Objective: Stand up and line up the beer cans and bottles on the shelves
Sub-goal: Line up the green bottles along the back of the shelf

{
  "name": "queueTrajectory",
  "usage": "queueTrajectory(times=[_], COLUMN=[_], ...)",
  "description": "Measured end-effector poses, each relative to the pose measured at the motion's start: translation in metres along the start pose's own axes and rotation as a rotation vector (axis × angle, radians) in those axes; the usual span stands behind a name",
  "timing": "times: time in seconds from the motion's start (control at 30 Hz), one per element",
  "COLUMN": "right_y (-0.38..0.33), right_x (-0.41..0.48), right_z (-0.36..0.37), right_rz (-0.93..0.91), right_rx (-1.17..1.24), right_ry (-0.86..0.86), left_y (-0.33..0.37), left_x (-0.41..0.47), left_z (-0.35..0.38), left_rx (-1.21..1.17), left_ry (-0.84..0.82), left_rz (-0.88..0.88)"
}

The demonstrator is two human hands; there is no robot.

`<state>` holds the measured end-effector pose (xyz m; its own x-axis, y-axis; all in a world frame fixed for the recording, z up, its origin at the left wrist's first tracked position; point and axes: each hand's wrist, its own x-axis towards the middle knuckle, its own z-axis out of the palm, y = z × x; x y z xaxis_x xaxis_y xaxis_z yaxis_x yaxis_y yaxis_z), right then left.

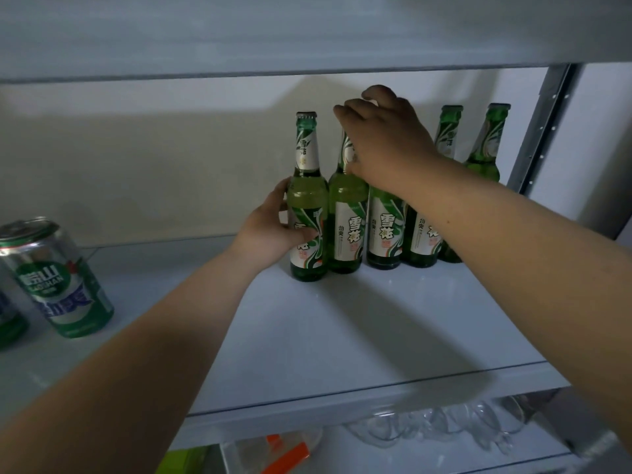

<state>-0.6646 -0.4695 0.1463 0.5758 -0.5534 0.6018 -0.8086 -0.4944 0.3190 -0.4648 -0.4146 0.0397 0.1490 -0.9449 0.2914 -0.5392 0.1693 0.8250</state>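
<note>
Several green beer bottles stand upright in a row at the back of the white shelf (342,336). My left hand (270,230) grips the body of the leftmost bottle (306,186), which stands slightly in front of the row. My right hand (386,138) is closed over the necks of the second bottle (347,227) and the third bottle (384,230), hiding their tops. Two more bottles (485,145) stand further right, partly behind my right forearm. A green and silver beer can (58,278) stands upright at the left of the shelf.
Part of another can (8,323) shows at the far left edge. The shelf above (307,35) hangs low over the bottle tops. A grey metal upright (543,131) stands at the right. Clear glasses (444,425) and an orange item (284,453) sit on the shelf below.
</note>
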Motion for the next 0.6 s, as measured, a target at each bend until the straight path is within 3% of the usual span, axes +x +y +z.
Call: queueTrajectory(times=[0.6], right_y=[0.005], right_x=[0.000], right_z=[0.005], right_rz=[-0.029], right_rx=[-0.015], right_ry=[0.030], left_y=[0.004], left_x=[-0.003], left_z=[0.018], left_rx=[0.088], left_ry=[0.085], left_rz=[0.038])
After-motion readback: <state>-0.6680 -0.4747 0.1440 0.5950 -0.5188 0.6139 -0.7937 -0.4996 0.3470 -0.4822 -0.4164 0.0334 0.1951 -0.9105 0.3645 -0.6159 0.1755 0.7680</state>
